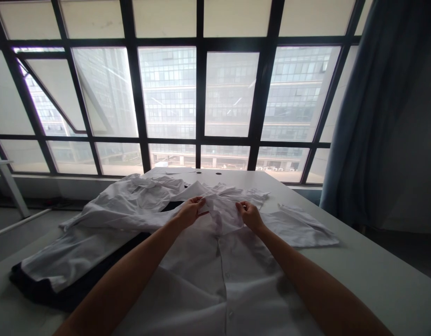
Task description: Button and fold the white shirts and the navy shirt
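Note:
A white button-up shirt (194, 275) lies spread before me on the table, its buttoned front facing up and its collar end away from me. My left hand (191, 211) pinches the cloth near the collar on the left side. Opposite it, my right hand (249, 214) grips the same part of the shirt between thumb and fingers. The cloth between both hands is lifted and slightly bunched. One sleeve (302, 226) stretches out to the right on the tabletop.
More white garments (131, 200) lie heaped on the left, with dark cloth (37, 289) under them. The white table (386, 266) reaches toward a wall of black-framed windows (199, 93). A dark blue curtain (358, 116) hangs on the right, and a white frame leg (12, 189) stands at left.

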A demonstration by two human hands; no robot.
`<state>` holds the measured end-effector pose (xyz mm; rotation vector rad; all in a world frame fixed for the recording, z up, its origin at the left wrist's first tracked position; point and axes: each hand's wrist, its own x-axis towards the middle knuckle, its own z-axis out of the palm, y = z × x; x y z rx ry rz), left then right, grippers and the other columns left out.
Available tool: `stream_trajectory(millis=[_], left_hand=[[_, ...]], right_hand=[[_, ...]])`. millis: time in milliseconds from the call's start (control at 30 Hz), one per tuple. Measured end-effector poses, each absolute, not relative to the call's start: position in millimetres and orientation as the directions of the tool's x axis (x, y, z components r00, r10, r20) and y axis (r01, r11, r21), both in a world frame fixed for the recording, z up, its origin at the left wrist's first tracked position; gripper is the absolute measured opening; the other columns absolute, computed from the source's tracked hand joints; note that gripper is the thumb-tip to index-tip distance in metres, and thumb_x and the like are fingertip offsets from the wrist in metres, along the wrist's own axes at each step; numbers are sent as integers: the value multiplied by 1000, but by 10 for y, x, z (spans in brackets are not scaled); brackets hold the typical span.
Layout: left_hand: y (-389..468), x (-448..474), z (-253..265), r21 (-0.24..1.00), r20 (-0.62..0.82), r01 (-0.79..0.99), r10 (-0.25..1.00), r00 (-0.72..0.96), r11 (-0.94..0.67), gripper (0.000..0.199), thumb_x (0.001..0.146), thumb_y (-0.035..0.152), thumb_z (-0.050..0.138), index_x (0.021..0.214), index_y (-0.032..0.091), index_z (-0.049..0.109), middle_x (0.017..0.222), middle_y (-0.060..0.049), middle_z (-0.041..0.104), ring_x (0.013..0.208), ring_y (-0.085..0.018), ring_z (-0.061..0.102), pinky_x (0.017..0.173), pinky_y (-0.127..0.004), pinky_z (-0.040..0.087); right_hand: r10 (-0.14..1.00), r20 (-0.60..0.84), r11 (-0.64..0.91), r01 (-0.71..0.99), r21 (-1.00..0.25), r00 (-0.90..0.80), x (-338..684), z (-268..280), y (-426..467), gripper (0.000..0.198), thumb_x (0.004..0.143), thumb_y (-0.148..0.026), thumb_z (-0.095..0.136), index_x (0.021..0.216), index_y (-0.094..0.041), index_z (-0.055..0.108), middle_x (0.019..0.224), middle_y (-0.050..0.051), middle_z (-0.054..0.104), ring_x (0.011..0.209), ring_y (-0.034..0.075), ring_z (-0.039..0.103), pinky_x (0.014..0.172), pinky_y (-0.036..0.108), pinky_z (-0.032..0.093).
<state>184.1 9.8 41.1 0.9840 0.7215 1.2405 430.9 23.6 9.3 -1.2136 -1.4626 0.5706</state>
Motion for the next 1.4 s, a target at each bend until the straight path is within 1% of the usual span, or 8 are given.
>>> stream_trajectory(millis=[267,400,500,767,900,1000,1100,1400], left_hand=[[-3,1751,458,921,98,-369,843,529,124,68,61,-4,73,125,20,63,92,-5,70,74,-11,63,71,-23,50],[-63,1765,504,955,76,-271,782,618,122,70,58,-4,66,123,22,64,100,-7,70,77,-14,62,66,-22,46],[-65,1801,491,961,62,-253,811,582,108,63,55,-2,58,114,19,68,94,-7,68,78,-15,61,64,-21,44],[-72,1869,471,991,73,-132,891,448,-15,37,64,17,70,101,17,71,82,-4,64,68,-12,57,59,-20,41],[-90,1921,460,968,223,24,905,362,-249,33,67,37,78,92,16,73,79,-4,66,66,-14,56,58,-22,40],[-82,1955,429,914,326,121,879,348,-387,38,60,35,83,91,16,74,78,-4,67,67,-16,56,59,-24,41],[-60,1959,409,851,413,196,851,324,-487,30,64,39,80,80,15,73,71,-4,65,65,-15,53,57,-24,40],[52,1906,362,872,292,300,902,319,-388,64,73,79,51,54,18,44,50,5,33,46,-7,25,44,-22,18]], right_hand=[[884,447,347,450,-823,137,4412,31,311,35,76,-48,54,80,-15,64,61,3,62,55,17,55,53,27,43],[884,465,397,450,-800,48,4346,120,241,32,73,-25,56,101,-15,68,87,8,73,75,20,67,69,30,52],[864,497,473,468,-747,-81,4260,207,151,28,73,-19,56,97,-17,72,97,9,74,89,22,68,84,34,53],[802,554,596,356,-719,-223,4061,334,-13,26,78,-31,55,90,-17,74,86,6,74,78,22,65,73,32,50],[850,479,524,269,-808,-218,4049,352,-6,30,76,-39,55,86,-17,73,75,3,69,66,18,57,61,28,44],[866,443,494,257,-830,-233,4060,356,-3,29,75,-42,56,80,-17,70,66,0,62,59,15,50,56,26,39],[876,401,469,278,-838,-268,4088,339,8,35,75,-52,59,66,-18,59,55,-4,47,52,11,37,50,23,29],[825,142,378,347,-858,-547,4253,312,38,62,75,-73,59,55,-20,33,53,-7,24,51,6,18,47,23,14]])
